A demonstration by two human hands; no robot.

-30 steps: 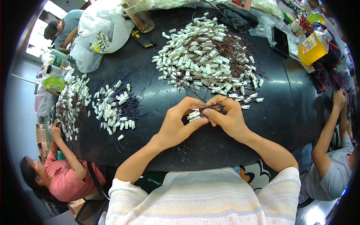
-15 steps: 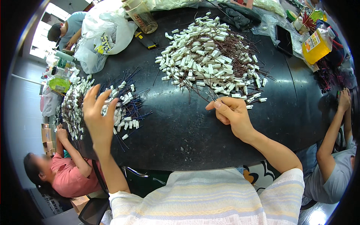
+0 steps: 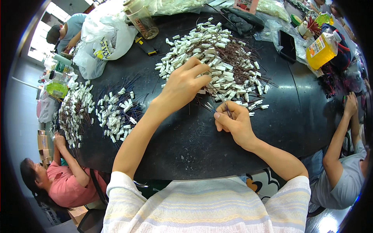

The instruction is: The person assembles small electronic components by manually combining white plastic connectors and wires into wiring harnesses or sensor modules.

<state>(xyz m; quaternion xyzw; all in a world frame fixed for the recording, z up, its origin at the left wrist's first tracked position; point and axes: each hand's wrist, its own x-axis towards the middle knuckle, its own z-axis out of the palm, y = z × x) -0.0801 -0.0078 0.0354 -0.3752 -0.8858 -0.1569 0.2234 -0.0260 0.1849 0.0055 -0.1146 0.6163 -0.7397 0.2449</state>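
A big pile of white plastic connectors on brown wires (image 3: 231,72) lies in front of me on the black table. My left hand (image 3: 185,83) is at the pile's near left side, fingers bent down among the connectors; what its fingertips hold, if anything, is hidden. Just short of the pile's near edge, my right hand (image 3: 236,123) is closed, thumb against the fingers. It grips a few thin dark wires (image 3: 227,110), and fine metallic tips show just to the left of its fingers.
Left of the big pile lie connectors with blue wires (image 3: 118,114) and another brown-wired heap (image 3: 75,112). Farther back are a yellow-black cutter (image 3: 146,46), a clear bottle (image 3: 142,21), a white bag (image 3: 103,42), a phone (image 3: 287,46) and a yellow-liquid bottle (image 3: 322,50). People sit at both sides.
My left hand has swung right from above the blue-wired connectors to the big pile, its spread fingers now bent together. My right hand stays near the pile, its fingers curled a little more.
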